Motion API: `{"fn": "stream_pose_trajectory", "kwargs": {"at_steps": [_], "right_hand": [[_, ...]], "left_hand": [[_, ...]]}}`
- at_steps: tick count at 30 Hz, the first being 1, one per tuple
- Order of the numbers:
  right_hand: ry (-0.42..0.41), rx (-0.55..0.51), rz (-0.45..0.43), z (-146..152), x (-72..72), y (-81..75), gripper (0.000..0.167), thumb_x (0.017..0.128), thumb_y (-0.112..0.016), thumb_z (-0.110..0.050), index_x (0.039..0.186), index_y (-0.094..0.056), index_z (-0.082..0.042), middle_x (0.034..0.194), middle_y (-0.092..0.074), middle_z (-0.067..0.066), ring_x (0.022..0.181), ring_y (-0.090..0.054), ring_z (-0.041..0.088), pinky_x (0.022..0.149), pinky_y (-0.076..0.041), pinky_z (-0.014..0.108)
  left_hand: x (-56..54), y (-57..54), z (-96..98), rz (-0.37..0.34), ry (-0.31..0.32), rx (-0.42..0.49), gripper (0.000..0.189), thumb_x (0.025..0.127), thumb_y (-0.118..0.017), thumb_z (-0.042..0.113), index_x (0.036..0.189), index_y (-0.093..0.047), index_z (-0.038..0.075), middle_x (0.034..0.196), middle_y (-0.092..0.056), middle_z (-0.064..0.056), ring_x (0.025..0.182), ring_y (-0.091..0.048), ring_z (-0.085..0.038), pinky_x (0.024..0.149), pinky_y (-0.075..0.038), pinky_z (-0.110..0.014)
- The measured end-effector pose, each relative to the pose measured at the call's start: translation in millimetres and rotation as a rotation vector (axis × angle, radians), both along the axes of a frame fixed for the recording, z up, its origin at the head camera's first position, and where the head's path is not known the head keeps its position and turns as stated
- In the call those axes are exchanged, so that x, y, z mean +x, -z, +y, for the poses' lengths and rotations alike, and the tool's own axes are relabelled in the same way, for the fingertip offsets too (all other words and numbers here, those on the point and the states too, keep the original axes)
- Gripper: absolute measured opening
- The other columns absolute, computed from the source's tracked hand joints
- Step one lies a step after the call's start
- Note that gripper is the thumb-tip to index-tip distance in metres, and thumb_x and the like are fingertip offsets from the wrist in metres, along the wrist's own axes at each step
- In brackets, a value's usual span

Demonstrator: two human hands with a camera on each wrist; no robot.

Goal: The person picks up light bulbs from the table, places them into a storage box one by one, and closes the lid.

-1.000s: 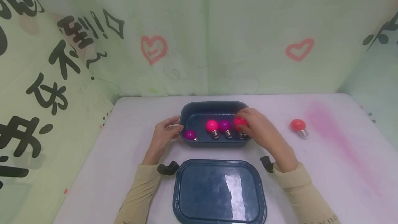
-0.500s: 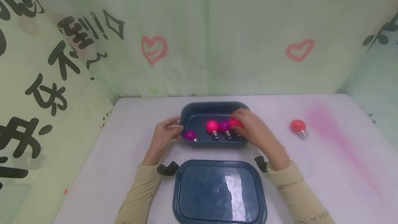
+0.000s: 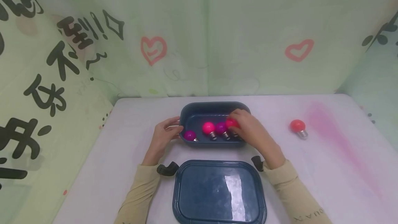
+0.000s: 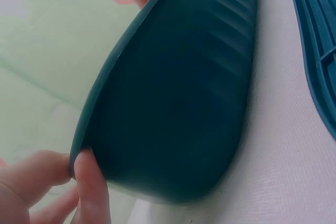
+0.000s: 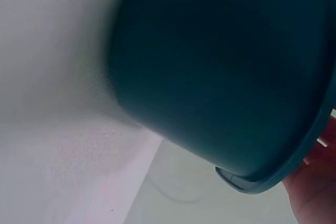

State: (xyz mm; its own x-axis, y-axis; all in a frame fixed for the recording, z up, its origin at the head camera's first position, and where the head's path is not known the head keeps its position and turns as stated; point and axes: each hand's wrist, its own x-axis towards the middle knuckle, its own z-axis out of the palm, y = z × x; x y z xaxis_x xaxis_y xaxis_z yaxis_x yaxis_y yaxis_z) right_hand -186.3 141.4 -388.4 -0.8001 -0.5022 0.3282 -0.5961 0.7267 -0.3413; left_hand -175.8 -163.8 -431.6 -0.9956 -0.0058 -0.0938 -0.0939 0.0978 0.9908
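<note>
Within the right end of the container (image 3: 214, 107): red bulb (image 3: 231, 123) in the right grip (image 3: 250, 127)

Curled fingers of the right grip pinch the red bulb by its globe; they cover part of it, and whether its base rests on the container floor cannot be told. At the opposite end, the left grip (image 3: 166, 130) pinches the container's rim, fingers on both sides of the edge. The container is dark blue, upright and uncovered.

Just left of the held red bulb lies a purple bulb (image 3: 221, 127), then a pink bulb (image 3: 208, 128), all three with metal screw bases toward the near wall. Farther left, in the near corner by the left grip, sits a second purple bulb (image 3: 189, 135), its base partly hidden by the wall. Both wrist views show mostly the container's outer wall, which blocks sight of the bulbs.

Between the forearms, nearer the person, a dark blue lid (image 3: 214, 191) lies flat on the white tabletop (image 3: 102, 172), apart from the container. A loose red bulb (image 3: 297, 125) lies on its side beyond the right grip, well apart from it, near a pink smear (image 3: 337, 136) on the tabletop. Behind hangs a pale green curtain (image 3: 242, 20) with hearts and writing.
</note>
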Motion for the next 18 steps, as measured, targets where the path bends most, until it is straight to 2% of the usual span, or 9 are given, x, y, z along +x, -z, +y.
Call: {"fn": "stream_pose_trajectory", "kwargs": {"at_steps": [18], "right_hand": [[0.006, 0.033, -0.068, -10.2, -6.8, 9.8, 0.026, 0.08, -0.08, -0.002, 0.104, -0.071, 0.003, 0.098, -0.067, 0.014, 0.095, -0.062, 0.03, 0.089, -0.055, 0.045]], "left_hand": [[0.5, -0.6, -0.6, 0.002, 0.004, 0.014, 0.046, 0.088, -0.072, 0.007, 0.132, -0.061, 0.004, 0.125, -0.062, -0.021, 0.09, -0.068, -0.012, 0.074, -0.06, -0.028]]}}
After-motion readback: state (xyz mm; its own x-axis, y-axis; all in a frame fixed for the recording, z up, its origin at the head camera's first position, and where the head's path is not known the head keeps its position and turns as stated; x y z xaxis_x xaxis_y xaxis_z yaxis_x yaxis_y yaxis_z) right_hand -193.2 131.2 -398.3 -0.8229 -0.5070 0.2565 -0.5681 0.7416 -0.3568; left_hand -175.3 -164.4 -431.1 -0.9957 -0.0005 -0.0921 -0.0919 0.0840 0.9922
